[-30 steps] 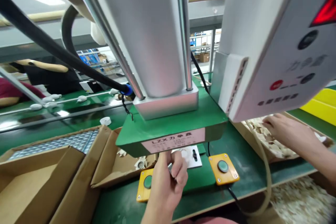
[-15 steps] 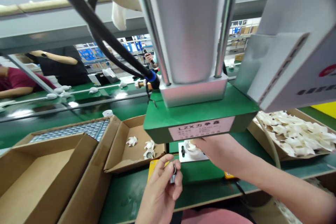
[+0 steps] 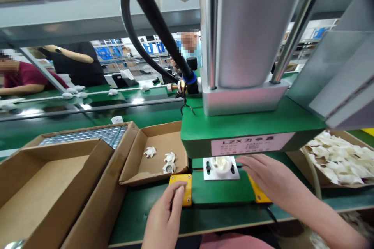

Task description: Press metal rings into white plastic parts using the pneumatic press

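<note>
A white finned impeller (image 3: pixel 221 162) sits in the round white holder on the metal fixture plate (image 3: pixel 206 175), below the press head (image 3: pixel 251 124). My right hand (image 3: pixel 270 173) is just right of the plate, fingers stretched out and holding nothing, partly over a yellow button box (image 3: pixel 261 193). My left hand (image 3: pixel 166 210) lies at the other yellow button box (image 3: pixel 187 192), its fingers curled. What those fingers hold, if anything, is hidden.
A shallow carton (image 3: pixel 152 140) at left holds several white impellers. Another carton (image 3: pixel 87 155) stands beside it, before a box of metal cylinders (image 3: pixel 96 136). White parts (image 3: pixel 341 159) fill a carton at right. Black hoses (image 3: pixel 157 15) hang beside the press. Co-workers sit beyond.
My right hand has drawn away from the holder, uncovering the impeller. My left hand, which held a small metal piece, has moved down-left to the yellow box. The view has shifted left.
</note>
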`<state>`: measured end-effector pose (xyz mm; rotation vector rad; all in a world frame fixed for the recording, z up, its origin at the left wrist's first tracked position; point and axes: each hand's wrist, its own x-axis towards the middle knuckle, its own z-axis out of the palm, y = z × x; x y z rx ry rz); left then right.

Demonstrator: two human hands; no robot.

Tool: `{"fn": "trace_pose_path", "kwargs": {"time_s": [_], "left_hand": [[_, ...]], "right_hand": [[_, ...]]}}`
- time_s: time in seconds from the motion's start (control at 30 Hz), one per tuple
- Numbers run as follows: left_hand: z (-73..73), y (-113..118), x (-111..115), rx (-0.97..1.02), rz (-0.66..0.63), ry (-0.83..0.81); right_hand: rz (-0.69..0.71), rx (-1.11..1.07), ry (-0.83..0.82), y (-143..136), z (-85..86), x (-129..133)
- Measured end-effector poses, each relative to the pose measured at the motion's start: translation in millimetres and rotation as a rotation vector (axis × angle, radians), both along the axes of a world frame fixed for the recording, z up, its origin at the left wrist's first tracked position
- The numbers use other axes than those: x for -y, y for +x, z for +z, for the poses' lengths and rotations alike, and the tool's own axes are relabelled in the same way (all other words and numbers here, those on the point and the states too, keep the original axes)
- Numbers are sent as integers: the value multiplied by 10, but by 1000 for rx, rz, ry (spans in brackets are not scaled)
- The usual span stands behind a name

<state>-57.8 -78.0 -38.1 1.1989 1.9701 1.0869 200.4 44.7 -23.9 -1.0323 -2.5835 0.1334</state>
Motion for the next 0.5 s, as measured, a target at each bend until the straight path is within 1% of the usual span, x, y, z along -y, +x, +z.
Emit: {"fn": "trace_pose_path", "kwargs": {"time_s": [0.07, 0.13, 0.17, 0.23, 0.33, 0.43, 0.5], "left_hand": [[-119, -112, 58, -325, -30, -68], [-183, -160, 102, -571, -62, -136], [-188, -159, 113, -669, -81, -170], [-150, -125, 105, -822, -115, -236], [-42, -61, 44, -918, -148, -353], [9, -51, -4, -875, -169, -422], [-18, -75, -4, -814, -160, -404]], "right_hand": [[-86, -76, -33, 258, -196, 62], [-169, -80, -38, 466, -329, 136], [-189, -56, -26, 536, -366, 173], [-182, 14, 15, 603, -394, 243], [-117, 98, 85, 574, -388, 324], [-102, 108, 114, 519, -402, 372], [-112, 85, 95, 516, -432, 383]]}}
